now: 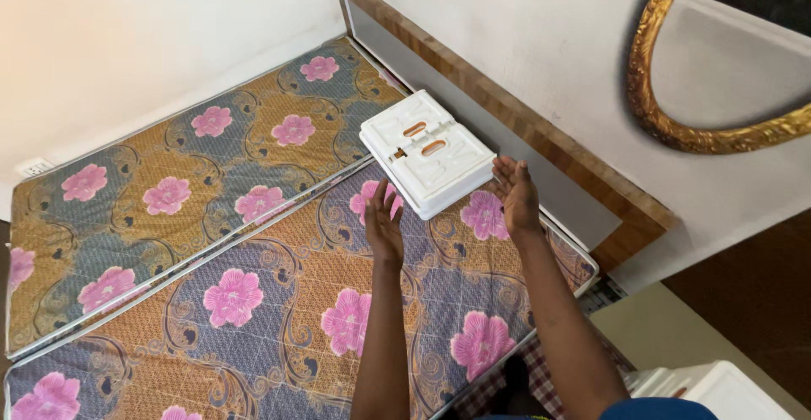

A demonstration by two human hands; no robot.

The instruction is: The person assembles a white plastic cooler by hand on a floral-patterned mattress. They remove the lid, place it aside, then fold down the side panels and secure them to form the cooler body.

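A white moulded plastic tray (427, 152) lies on the floral mattress (253, 302), at its far edge beside the wooden headboard (541, 133). Left hand (384, 224) and right hand (516, 196) are both extended toward the tray, one at each near corner, fingers loosely spread and holding nothing; contact with the tray cannot be confirmed. A gilt oval frame (676, 124) hangs on the wall above.

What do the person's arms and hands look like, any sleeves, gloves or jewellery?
Both forearms are bare, with no long sleeves reaching them. The left hand and right hand wear no gloves, and no rings, watch or bracelets show. A bit of dark blue clothing shows at the bottom edge.
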